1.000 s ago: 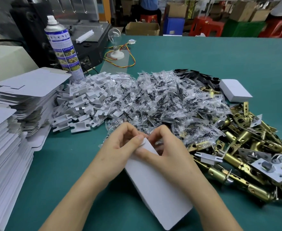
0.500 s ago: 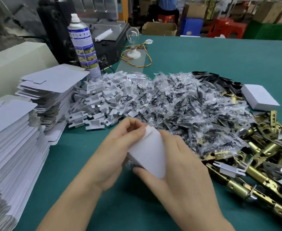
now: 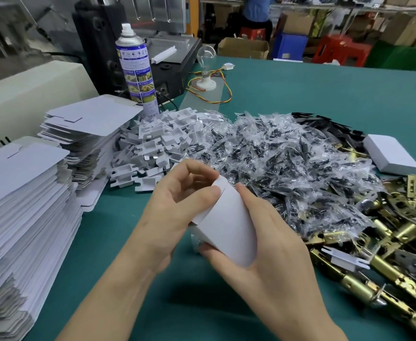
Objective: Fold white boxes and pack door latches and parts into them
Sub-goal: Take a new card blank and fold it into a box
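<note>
1. Two-handed hold on white box [image 3: 229,225], lifted off green table [image 3: 300,94], just near-side of bag pile [image 3: 275,163].
2. Left hand [image 3: 177,205] gripping box's top end: thumb pressed across flap seam, other fingers curled behind far side.
3. Right hand [image 3: 271,244] wrapped round box body: thumb under near bottom edge, index finger up right side.
4. Versus 1 s ago: then stretched out long toward viewer, both hands pinching far flap. Now tipped up on end, foreshortened, top flap down under left thumb.
5. Versus 0.5 s ago: near-identical grip and tilt, same spot near-side of bag pile.
6. Unmoved since earlier frames:
   - door latches [image 3: 386,242], brass, heaped right of bag pile
   - plastic inserts [image 3: 152,143], white, left of bag pile
   - box blanks [image 3: 17,205], stacked flat, further left of bag pile
   - closed box [image 3: 391,153], at bag pile's far-right edge
</note>
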A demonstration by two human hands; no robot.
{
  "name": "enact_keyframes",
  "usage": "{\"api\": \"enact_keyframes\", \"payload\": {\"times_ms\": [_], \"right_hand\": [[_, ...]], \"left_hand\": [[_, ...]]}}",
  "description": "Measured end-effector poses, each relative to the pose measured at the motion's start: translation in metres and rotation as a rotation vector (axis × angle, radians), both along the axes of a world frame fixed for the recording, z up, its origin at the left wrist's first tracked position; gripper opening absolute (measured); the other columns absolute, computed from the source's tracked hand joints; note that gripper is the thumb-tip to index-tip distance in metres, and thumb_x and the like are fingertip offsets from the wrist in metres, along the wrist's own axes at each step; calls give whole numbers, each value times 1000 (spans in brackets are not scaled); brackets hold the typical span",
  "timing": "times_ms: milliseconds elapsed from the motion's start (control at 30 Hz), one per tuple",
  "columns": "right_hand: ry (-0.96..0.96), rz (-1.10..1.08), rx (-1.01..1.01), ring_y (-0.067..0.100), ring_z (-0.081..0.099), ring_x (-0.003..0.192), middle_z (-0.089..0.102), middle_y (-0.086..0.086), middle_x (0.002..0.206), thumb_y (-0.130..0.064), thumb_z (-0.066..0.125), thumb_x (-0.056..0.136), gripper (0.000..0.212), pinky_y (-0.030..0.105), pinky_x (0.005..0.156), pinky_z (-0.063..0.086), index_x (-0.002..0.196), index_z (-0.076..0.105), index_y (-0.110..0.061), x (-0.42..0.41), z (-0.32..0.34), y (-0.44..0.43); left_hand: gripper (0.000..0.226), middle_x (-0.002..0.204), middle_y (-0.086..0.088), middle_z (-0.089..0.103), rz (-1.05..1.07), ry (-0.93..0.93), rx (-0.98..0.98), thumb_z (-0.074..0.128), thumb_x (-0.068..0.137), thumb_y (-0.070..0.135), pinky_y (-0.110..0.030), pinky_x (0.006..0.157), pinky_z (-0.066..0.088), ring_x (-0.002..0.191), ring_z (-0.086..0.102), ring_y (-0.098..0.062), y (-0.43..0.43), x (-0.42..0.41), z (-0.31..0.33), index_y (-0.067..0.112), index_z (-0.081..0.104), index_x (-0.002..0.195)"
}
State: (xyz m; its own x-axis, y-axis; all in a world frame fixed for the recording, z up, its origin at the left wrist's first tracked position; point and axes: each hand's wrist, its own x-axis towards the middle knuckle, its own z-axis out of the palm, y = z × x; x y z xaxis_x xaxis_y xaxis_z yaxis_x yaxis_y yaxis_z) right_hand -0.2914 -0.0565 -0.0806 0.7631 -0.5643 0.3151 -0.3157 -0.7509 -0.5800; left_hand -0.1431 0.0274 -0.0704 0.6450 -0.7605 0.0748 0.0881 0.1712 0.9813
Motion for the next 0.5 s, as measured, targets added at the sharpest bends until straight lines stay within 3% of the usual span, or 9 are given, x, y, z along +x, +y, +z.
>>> {"api": "enact_keyframes", "payload": {"times_ms": [300,500], "right_hand": [[-49,29,74,-4,53,121,51,-25,137,-66,68,71,95,19,95,45,155,41,-30,-1,-5,-1],[-60,61,105,-4,52,124,50,-26,137,-69,69,68,100,17,98,45,156,40,-30,0,-8,-2]], "left_hand": [[14,101,8,74,63,-111,-56,73,70,40,-14,80,49,91,64,-4,-1,-2,-1,36,70,83],[9,101,7,72,59,-246,-57,68,74,35,-17,81,48,94,64,-9,1,2,-1,36,66,83]]}}
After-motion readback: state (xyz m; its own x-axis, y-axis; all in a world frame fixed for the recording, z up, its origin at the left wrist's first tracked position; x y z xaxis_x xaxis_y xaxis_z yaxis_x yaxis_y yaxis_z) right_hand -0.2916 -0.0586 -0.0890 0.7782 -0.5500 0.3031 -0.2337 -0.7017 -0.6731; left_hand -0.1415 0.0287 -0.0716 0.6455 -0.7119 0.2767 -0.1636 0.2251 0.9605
